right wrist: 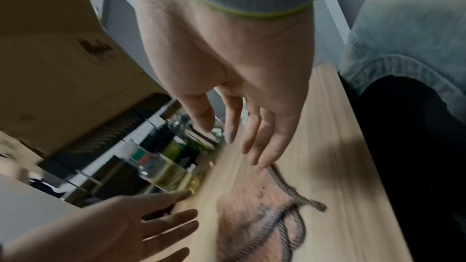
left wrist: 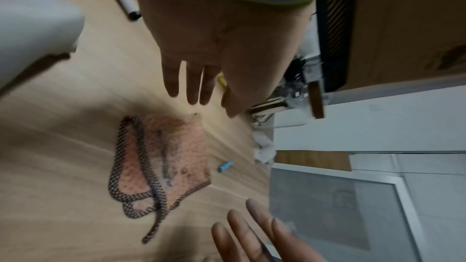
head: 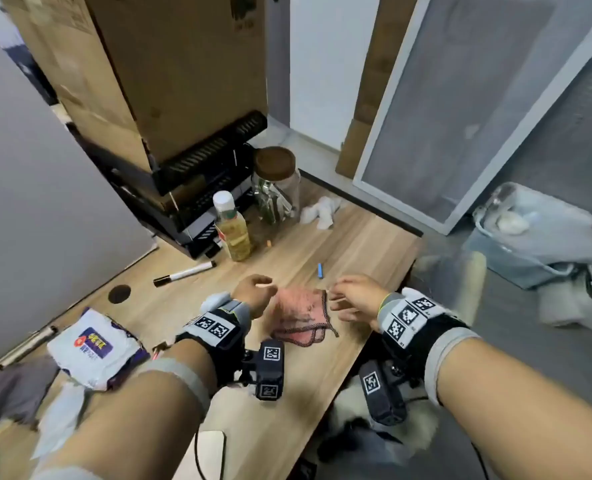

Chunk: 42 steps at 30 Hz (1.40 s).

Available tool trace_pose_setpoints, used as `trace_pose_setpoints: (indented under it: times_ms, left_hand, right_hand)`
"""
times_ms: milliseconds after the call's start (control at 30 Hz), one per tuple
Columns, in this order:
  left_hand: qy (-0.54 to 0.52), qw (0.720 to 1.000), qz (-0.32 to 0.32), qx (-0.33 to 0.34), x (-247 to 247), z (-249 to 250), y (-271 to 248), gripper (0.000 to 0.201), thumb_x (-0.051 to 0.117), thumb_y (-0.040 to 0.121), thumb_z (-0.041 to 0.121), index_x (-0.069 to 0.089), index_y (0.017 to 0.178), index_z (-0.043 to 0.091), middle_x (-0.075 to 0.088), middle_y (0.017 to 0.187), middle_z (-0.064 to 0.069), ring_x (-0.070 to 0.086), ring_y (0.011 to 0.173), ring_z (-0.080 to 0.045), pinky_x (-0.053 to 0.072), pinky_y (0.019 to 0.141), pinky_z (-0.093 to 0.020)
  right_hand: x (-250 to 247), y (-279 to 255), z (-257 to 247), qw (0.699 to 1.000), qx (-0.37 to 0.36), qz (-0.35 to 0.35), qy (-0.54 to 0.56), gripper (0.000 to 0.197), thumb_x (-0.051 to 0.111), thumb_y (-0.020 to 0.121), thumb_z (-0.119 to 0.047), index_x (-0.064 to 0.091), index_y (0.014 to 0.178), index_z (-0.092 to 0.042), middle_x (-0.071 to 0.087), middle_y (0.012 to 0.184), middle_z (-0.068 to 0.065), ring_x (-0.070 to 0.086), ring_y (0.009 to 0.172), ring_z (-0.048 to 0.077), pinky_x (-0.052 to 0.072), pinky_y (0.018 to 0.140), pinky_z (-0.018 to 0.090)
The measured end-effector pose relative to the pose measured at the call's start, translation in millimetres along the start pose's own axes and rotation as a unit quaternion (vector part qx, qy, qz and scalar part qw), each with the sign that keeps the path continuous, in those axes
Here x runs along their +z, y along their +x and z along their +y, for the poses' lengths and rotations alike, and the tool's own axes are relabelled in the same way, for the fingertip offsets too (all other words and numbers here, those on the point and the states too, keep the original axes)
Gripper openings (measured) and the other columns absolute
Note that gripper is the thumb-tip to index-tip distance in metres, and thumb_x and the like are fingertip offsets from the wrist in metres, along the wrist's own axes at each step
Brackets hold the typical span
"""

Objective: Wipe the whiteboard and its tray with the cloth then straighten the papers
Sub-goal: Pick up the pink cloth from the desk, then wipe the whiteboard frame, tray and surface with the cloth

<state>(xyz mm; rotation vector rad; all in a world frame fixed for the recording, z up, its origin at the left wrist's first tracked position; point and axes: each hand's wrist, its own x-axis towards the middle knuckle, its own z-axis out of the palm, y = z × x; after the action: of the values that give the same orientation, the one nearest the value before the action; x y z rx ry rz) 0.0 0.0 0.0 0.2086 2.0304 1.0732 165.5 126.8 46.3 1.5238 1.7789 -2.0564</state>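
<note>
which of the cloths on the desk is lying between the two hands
The pink cloth with dark mesh edging, flat between the left hand and right hand. The grey cloth lies crumpled at the desk's far left.

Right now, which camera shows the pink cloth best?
The left wrist view: the cloth lies whole and unobstructed on the desk, dark stains and netted edging visible. The head view shows it small between both hands; the right wrist view shows it blurred and cut off.

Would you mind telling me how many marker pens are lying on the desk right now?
1. A white marker pen with a black cap lies left of the yellow bottle. A small blue cap-like piece lies beyond the pink cloth. Others may be hidden.
</note>
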Motion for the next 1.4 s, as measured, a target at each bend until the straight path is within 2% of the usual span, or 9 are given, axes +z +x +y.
trace_pose_setpoints:
  times_ms: [133,233,333,500,733,967,1067,1233,1400]
  left_hand:
    - [0.113,0.991,0.06,-0.037,25,-26,39,0.046,0.066,0.087,0.025,0.058,0.13,0.01,0.067,0.122,-0.018,0.063,0.112,-0.033,0.05,0.094,-0.032]
    - [0.12,0.99,0.07,-0.038,37,-32,56,0.038,0.068,0.085,0.031,0.064,0.117,0.011,0.068,0.11,-0.011,0.062,0.101,-0.027,0.041,0.081,-0.023]
    - [0.126,0.992,0.013,0.0,42,-17,57,0.016,0.069,0.086,0.032,0.069,0.089,0.016,0.067,0.08,-0.003,0.059,0.076,-0.019,0.043,0.066,-0.02]
    - [0.078,0.983,-0.145,0.083,56,40,33,0.018,0.065,0.091,0.015,0.065,0.074,0.017,0.068,0.076,-0.009,0.06,0.069,-0.022,0.048,0.066,-0.029]
    - [0.067,0.881,-0.377,0.279,168,204,-80,0.012,0.056,0.098,0.012,0.057,0.086,0.013,0.06,0.08,-0.009,0.055,0.072,-0.02,0.046,0.064,-0.028]
    - [0.069,0.763,-0.515,0.384,313,267,-257,0.019,0.051,0.099,0.008,0.05,0.082,0.016,0.053,0.075,-0.003,0.051,0.067,-0.013,0.049,0.056,-0.025]
    - [0.084,0.694,-0.57,0.432,380,261,-362,0.021,0.052,0.099,0.007,0.049,0.08,0.016,0.052,0.069,-0.002,0.052,0.057,-0.009,0.05,0.049,-0.022]
    - [0.056,0.638,-0.62,0.454,450,241,-486,0.008,0.059,0.094,0.001,0.057,0.087,0.004,0.056,0.067,-0.003,0.058,0.058,-0.009,0.055,0.052,-0.023]
    - [0.053,0.589,-0.677,0.438,498,230,-545,0.003,0.063,0.092,0.003,0.064,0.09,0.001,0.066,0.074,-0.008,0.064,0.069,-0.018,0.058,0.063,-0.032]
  right_hand:
    - [16,52,33,0.997,0.062,0.016,-0.034,0.018,0.066,0.089,-0.018,0.06,0.101,-0.029,0.057,0.08,0.004,0.051,0.069,0.019,0.043,0.059,0.028]
    - [27,74,42,0.996,0.089,-0.002,-0.026,0.046,0.063,0.089,-0.012,0.049,0.128,-0.032,0.059,0.114,0.005,0.061,0.1,0.024,0.063,0.065,0.039]
    - [31,80,40,0.991,0.128,-0.024,0.039,0.068,0.063,0.09,-0.006,0.033,0.146,-0.03,0.063,0.112,0.009,0.068,0.091,0.019,0.064,0.069,0.041]
    - [8,53,15,0.999,0.043,0.001,-0.004,0.014,0.064,0.092,-0.005,0.063,0.103,-0.013,0.062,0.079,0.004,0.059,0.064,0.009,0.057,0.068,0.028]
    - [-157,-85,-23,0.965,-0.154,0.204,-0.064,0.013,0.072,0.087,-0.016,0.064,0.082,-0.025,0.051,0.058,-0.009,0.046,0.06,0.017,0.045,0.067,0.035]
    - [-281,-288,28,0.864,-0.189,0.464,-0.06,0.014,0.07,0.091,-0.021,0.06,0.089,-0.01,0.066,0.082,0.006,0.057,0.072,0.012,0.047,0.07,0.029]
    - [-314,-384,82,0.806,-0.181,0.563,-0.03,0.014,0.066,0.093,-0.02,0.053,0.092,-0.025,0.059,0.072,-0.009,0.049,0.054,-0.003,0.037,0.054,0.015]
    - [-345,-493,144,0.727,-0.173,0.665,0.016,0.022,0.064,0.086,-0.011,0.061,0.098,-0.029,0.071,0.093,0.002,0.068,0.083,0.021,0.057,0.08,0.038]
    - [-362,-549,181,0.659,-0.139,0.739,-0.022,0.031,0.069,0.083,-0.013,0.054,0.068,-0.036,0.058,0.062,-0.01,0.053,0.058,0.007,0.042,0.059,0.025]
